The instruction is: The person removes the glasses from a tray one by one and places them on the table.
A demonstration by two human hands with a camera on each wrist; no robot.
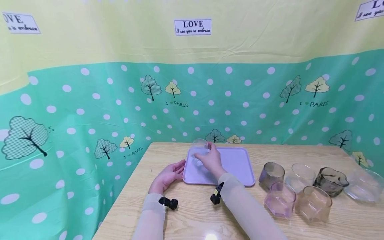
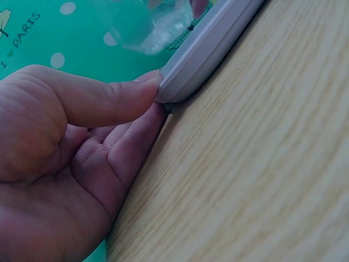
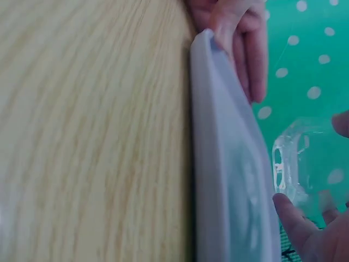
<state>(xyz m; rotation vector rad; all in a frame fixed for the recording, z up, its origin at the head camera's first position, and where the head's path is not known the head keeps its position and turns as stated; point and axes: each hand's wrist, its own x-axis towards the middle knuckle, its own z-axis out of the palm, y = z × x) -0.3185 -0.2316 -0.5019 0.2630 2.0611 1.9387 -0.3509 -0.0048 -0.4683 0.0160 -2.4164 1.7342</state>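
A clear glass cup (image 1: 199,151) stands out over the back left part of a lilac tray (image 1: 237,166). My right hand (image 1: 212,160) grips this cup by its sides, thumb toward me. In the right wrist view the cup (image 3: 297,164) appears beside the tray's rim, with fingertips around its wall. At the tray's left edge is my left hand (image 1: 169,175). The left wrist view shows its thumb (image 2: 120,101) on the tray rim (image 2: 191,71) and its fingers against the underside, pinching it. Whether the cup's base touches the tray cannot be told.
To the right of the tray stand several glasses: a grey one (image 1: 272,175), a pink one (image 1: 280,201), an amber one (image 1: 313,205), a dark wavy one (image 1: 331,181) and clear ones (image 1: 364,186). A patterned green curtain (image 1: 120,113) hangs behind the wooden table (image 1: 186,216).
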